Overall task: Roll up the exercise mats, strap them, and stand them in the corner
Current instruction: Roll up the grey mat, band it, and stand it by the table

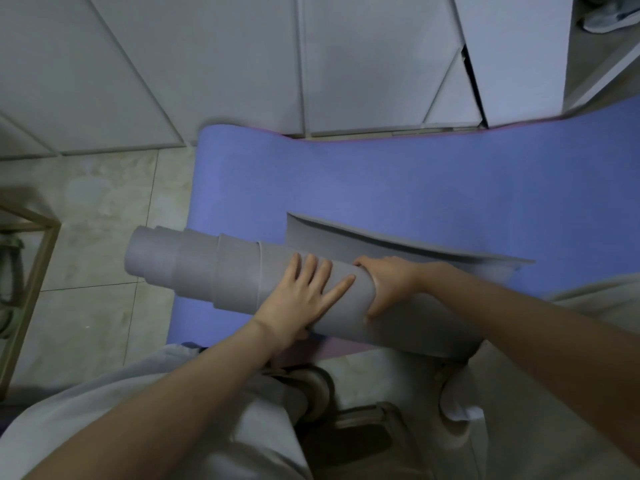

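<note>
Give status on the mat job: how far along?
Done: nothing fully. In hand: grey mat mostly rolled but telescoped, tail loose; left hand presses it, right hand grips it. Left: blue mat lies flat, nothing strapped or stood up.

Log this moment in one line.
grey mat: partly rolled on blue mat | left hand: flat on grey mat | right hand: grips grey mat

From my end: the rolled mat (221,271) lies across the near part of the flat mat (381,181), left end poking out over the floor (97,202). Its loose tail sits just behind, to the right. The left grip (298,299) rests on top of the roll, with the right grip (388,285) just beside it. Wall panels (207,64) stand behind, and there's a frame (31,271) far left.
</note>
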Tool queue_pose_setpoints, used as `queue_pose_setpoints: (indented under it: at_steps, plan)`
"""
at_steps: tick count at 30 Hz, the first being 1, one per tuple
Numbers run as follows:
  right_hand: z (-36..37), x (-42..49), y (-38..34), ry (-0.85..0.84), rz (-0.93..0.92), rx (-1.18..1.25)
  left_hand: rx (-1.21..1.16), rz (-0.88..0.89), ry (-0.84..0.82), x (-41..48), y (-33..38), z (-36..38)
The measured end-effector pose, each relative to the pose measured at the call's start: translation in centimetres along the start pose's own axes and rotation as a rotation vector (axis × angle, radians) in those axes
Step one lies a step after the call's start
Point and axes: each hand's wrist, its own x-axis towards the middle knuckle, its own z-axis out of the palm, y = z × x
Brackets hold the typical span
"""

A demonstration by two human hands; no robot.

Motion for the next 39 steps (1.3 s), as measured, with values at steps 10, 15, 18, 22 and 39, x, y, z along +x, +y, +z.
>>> queue_pose_setpoints:
  at_steps: [10, 15, 18, 22, 39]
  plan:
    - [6.5, -1.1, -1.6, 0.349, -0.05, -0.141, -0.427, 0.01, -0.397, 3.5, -2.8, -1.8]
    - [6.8, 0.1, -1.2, 0.41, -0.128, -0.133, -0.443, 0.0, -0.51, 3.5, -2.7, -1.9]
    - [5.4, 1.3, -1.3, 0.36, -0.085, -0.171, -0.29, -0.052, -0.327, 2.4, -1.5, -1.9]
    - [3.1, 1.8, -0.8, 0.263, -0.032, -0.146, -0.114, -0.054, -0.205, 0.1, 0.3, -2.3]
    - [4.1, -0.6, -1.9, 0.204, -0.088, -0.063, -0.415, -0.089, -0.386, 2.5, -2.0, -2.8]
